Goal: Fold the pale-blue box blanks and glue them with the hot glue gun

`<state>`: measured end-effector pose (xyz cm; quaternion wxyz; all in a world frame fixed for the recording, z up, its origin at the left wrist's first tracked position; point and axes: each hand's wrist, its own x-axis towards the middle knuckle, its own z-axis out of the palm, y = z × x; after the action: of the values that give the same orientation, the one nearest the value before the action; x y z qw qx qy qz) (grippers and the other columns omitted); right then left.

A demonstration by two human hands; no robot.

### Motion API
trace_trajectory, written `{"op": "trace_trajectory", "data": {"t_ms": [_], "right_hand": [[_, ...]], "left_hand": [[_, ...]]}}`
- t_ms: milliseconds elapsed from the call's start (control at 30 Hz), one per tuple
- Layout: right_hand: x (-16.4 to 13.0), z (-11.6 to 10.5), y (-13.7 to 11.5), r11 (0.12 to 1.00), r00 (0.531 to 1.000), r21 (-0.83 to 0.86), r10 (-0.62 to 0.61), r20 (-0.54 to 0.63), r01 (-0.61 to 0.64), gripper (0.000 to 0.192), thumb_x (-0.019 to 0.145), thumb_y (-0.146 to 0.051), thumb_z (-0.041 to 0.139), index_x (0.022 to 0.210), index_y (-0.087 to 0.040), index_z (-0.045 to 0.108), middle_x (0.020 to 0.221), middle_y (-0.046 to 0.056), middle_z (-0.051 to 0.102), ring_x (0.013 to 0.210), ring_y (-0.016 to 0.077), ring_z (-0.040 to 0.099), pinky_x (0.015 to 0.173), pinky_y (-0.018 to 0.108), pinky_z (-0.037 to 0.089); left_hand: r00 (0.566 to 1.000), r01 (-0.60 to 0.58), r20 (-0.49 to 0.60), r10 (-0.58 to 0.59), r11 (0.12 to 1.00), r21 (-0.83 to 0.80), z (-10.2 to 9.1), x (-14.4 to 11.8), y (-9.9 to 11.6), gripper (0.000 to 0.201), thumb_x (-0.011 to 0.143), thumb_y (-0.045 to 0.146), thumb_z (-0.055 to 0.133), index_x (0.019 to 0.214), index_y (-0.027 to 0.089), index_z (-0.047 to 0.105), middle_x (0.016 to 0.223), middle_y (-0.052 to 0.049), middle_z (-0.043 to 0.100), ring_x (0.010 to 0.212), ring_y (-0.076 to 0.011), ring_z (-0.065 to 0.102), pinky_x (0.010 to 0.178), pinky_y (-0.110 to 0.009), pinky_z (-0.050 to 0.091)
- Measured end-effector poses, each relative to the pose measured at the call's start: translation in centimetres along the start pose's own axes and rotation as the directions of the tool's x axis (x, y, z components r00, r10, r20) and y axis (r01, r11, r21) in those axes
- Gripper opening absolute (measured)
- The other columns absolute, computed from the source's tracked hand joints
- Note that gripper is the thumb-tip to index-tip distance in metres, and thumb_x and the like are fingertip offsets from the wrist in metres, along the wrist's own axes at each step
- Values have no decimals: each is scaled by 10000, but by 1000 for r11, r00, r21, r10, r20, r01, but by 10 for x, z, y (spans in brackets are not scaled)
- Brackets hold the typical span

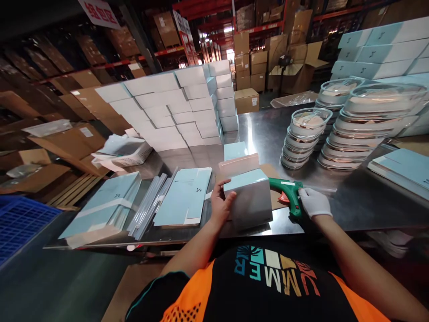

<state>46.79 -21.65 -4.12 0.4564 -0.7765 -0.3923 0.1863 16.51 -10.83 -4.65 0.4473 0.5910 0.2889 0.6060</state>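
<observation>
At a steel packing table [362,201] in a warehouse, my bare left hand [221,203] is wrapped around the left side of a pale blue box [250,201], thumb on top, steadying it near the table's front edge. My gloved right hand [313,202] grips the handle of a green glue gun [287,191] just right of the box, its nozzle apparently pointing toward the box, though the tip is hidden behind it. Flat blue box blanks [186,197] lie to my left beside a bundle of clear strips [150,203]. Finished boxes [167,107] stand stacked across the table; stacks of clear round trays [303,138] rise on my right.
</observation>
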Motion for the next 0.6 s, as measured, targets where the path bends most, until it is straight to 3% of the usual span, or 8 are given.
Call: {"op": "trace_trajectory", "data": {"t_ms": [67,133,200,233,333,400,533,600], "right_hand": [[-2,2,-7,997,998,49,-62,-26,64,418,908,-635,677,760,-245,657,826,124,763,1001,351,763,914,510,623],[-6,15,-25,981,991,141,-135,14,132,423,928,-620,642,1062,-227,728,1103,129,814,1128,324,759,1007,493,613],[-9,35,-49,948,972,263,-210,105,176,530,934,-593,623,1313,-225,668,1301,119,790,1199,285,752,1035,450,618],[-9,46,-61,925,958,333,-243,154,181,551,921,-565,631,1354,-223,644,1325,114,782,1210,277,748,1034,437,621],[-8,69,-88,862,914,481,-313,257,160,489,849,-469,673,1260,-205,672,1181,96,799,1136,292,748,989,437,631],[-7,73,-94,853,902,498,-328,281,155,431,830,-461,694,1181,-210,684,1117,78,794,1104,295,740,984,439,625],[-5,62,-78,820,847,513,-445,291,255,624,728,-514,893,1224,-228,646,1299,115,757,1246,323,706,1099,478,578],[-7,55,-66,776,793,499,-555,252,385,705,661,-473,992,1223,-231,641,1443,165,696,1359,353,664,1148,509,551]], "left_hand": [[1000,-29,4,29,1000,-7,-1,1,-2,747,748,822,865,1153,212,716,1029,-75,750,945,-263,715,845,-359,562],[998,-56,16,56,998,11,-1,1,-3,750,753,834,851,1147,206,735,1008,-76,754,912,-257,710,825,-357,559],[997,-69,42,67,997,37,0,1,-6,774,742,865,832,1135,204,749,1009,-81,761,915,-262,711,828,-364,561],[996,-72,52,70,996,47,-1,1,-7,783,734,877,827,1125,203,753,1014,-83,763,927,-266,713,838,-368,562],[995,-87,60,83,995,54,-2,1,-11,755,747,864,828,1098,199,756,1002,-83,756,922,-266,710,854,-375,560],[995,-92,53,89,994,52,-3,1,-13,723,767,846,828,1078,198,751,1014,-89,746,941,-268,714,879,-387,567],[990,-140,-2,140,990,-25,0,3,-13,676,712,780,922,990,219,666,1196,-116,722,1192,-302,721,1065,-438,566],[988,-156,-17,155,984,-83,0,5,-10,672,706,747,949,1006,242,623,1164,-91,731,1204,-298,737,1102,-465,566]]}}
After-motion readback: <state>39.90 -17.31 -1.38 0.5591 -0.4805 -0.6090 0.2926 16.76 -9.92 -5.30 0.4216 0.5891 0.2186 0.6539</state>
